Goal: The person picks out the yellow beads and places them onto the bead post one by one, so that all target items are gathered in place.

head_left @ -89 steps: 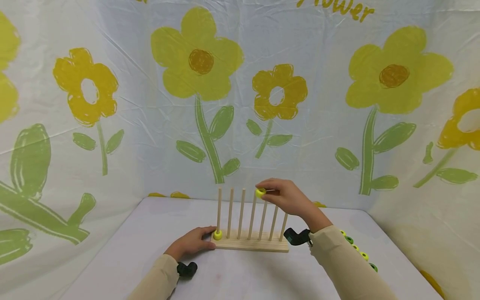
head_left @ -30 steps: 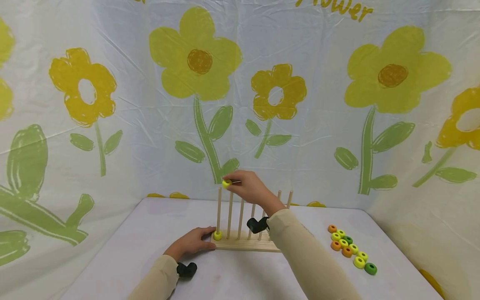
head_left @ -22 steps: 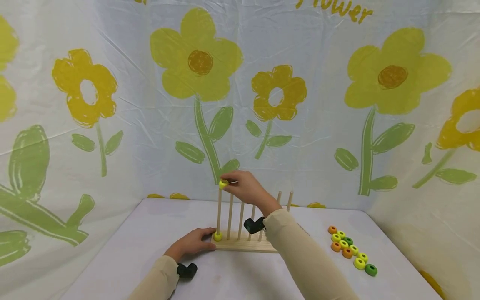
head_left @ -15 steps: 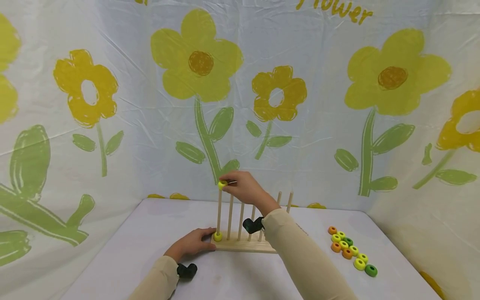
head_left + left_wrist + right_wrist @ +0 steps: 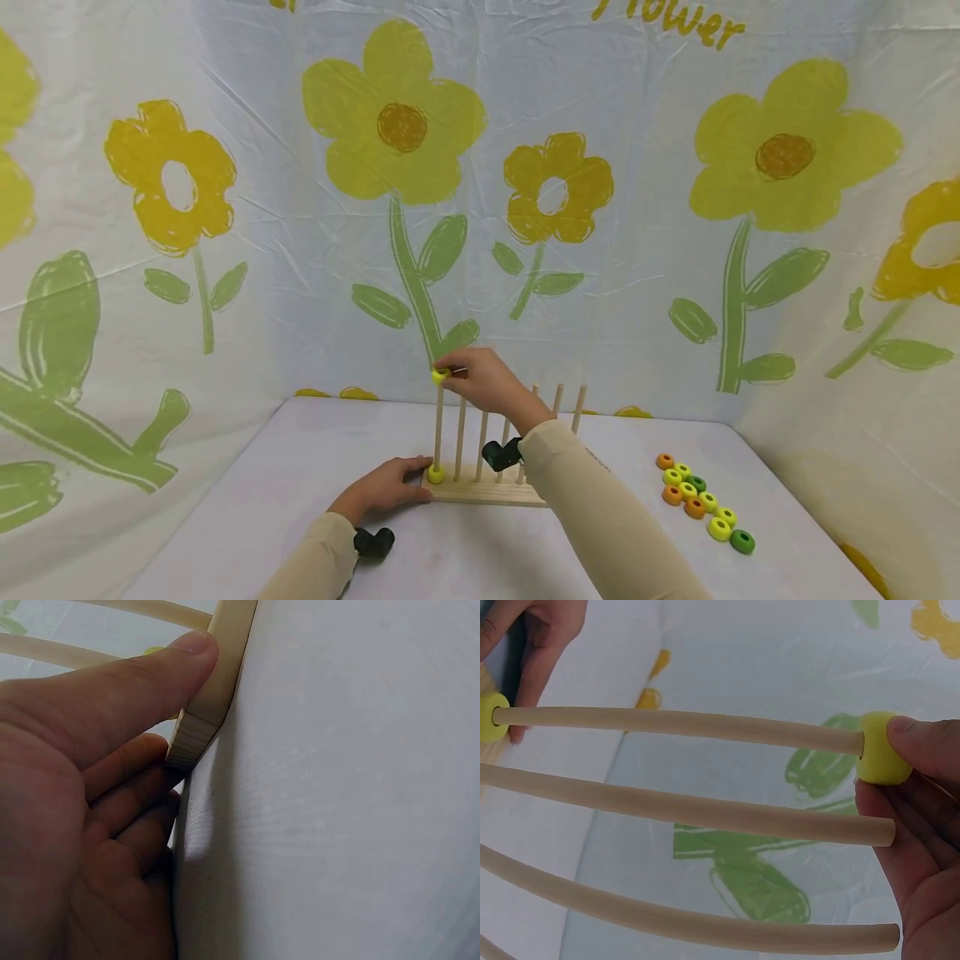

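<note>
Since the earliest view, the right hand (image 5: 483, 382) has carried a yellow bead (image 5: 881, 750) leftward along the row, and over the last half second it has dipped slightly onto the tip of the leftmost peg (image 5: 438, 429). Its grip pinches that bead between thumb and fingers; in the right wrist view the peg's end disappears into the hole. The left hand (image 5: 382, 486) has its grip on the left end of the wooden peg rack (image 5: 487, 493), thumb in front, fingers behind, holding it on the desk (image 5: 300, 442). A second yellow bead (image 5: 436, 474) sits at the foot of the same peg.

Jamming seems the main risk: a tilted bead could bind on the wood, and pushing harder might lean the peg or rock the rack, steadied at one end only. Were the pinch to loosen with the tip barely inside, the bead could topple off and roll among the loose beads (image 5: 695, 510). The right sleeve (image 5: 600, 521), crossing before the other pegs, might also knock them.
</note>
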Motion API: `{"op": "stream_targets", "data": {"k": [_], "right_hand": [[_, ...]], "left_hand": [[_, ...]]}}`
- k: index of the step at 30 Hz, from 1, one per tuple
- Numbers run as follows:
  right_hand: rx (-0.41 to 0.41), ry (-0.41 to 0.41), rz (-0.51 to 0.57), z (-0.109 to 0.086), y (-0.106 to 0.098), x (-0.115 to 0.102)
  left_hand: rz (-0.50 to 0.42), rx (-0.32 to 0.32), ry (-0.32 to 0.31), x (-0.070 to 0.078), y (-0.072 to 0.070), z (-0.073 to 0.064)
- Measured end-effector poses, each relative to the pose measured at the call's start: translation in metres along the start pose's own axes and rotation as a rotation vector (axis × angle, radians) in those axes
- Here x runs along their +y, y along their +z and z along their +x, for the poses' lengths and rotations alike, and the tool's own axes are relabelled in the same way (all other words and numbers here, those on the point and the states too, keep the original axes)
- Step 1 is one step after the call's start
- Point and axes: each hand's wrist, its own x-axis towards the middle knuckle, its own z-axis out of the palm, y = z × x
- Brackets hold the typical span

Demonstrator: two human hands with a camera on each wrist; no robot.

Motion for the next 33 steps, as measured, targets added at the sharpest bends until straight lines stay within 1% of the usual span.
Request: {"op": "stream_targets", "data": {"k": [8, 16, 23, 27, 33], "right_hand": [[0.007, -0.020, -0.081, -0.0021, 0.0004, -0.0025], [0.004, -0.037, -0.145, -0.0024, 0.0025, -0.0027], [-0.017, -0.008, -0.151, -0.0034, 0.0028, -0.0022], [-0.019, -0.018, -0.153, -0.0044, 0.0012, -0.0018], [-0.006, -0.032, -0.126, -0.0082, -0.0052, -0.0015]], "left_hand": [[0.021, 0.001, 0.008, 0.0004, 0.0000, -0.0008], [0.021, 0.007, 0.001, -0.0019, 0.0012, 0.0005], [0.012, 0.010, -0.017, -0.0015, 0.0013, 0.0007], [0.006, 0.007, -0.025, -0.0019, 0.0022, 0.0012], [0.018, 0.011, -0.014, -0.0017, 0.0014, 0.0002]]}}
